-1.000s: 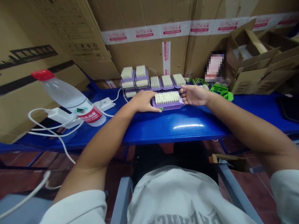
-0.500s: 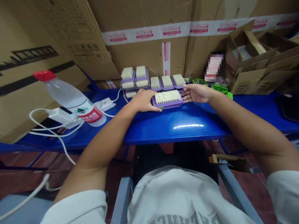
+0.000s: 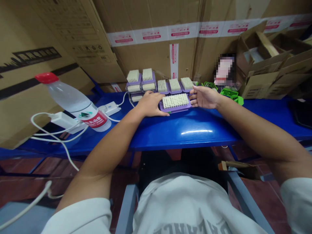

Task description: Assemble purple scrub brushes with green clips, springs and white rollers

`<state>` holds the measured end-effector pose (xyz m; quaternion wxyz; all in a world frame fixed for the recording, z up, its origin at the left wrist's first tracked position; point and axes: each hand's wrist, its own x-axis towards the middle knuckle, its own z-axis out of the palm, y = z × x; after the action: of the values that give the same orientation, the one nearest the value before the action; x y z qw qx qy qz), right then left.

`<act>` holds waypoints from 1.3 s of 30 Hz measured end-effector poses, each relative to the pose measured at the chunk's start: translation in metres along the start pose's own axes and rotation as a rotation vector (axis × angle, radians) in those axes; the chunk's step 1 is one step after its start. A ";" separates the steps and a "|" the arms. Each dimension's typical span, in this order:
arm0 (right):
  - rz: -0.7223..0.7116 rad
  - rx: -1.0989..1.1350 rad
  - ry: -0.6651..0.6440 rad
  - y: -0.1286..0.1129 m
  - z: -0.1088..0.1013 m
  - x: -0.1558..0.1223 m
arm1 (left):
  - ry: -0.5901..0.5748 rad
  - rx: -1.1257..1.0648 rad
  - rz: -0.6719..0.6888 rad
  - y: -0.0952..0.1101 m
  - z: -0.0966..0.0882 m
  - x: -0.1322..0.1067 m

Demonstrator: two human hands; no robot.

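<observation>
Near to far, from my remote station: my left grip [image 3: 151, 104] lies palm-down and spread against the left end of a purple bristle brush [image 3: 175, 103], which sits flat on the blue tabletop [image 3: 185, 139]. My right grip [image 3: 203, 97], also spread, touches the brush's right end; neither pinches it. Beyond stand a row of three similar brushes [image 3: 175, 85] and a stack of brushes [image 3: 140, 79]. At left lies a red-capped water bottle [image 3: 78, 107]; behind rise cardboard cartons [image 3: 156, 58].
</observation>
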<state>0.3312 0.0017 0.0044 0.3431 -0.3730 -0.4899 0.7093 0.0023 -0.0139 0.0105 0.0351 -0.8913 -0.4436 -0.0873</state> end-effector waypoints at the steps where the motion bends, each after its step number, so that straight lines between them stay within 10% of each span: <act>1: 0.002 0.003 0.002 0.000 0.000 0.000 | 0.001 -0.001 0.003 0.000 0.000 0.000; 39: -0.052 -0.098 -0.139 0.010 0.000 0.004 | -0.005 0.028 0.027 -0.002 0.004 0.001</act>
<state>0.3277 0.0023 -0.0056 0.3078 -0.3264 -0.5560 0.6997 0.0018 -0.0117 0.0063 0.0478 -0.8968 -0.4328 -0.0782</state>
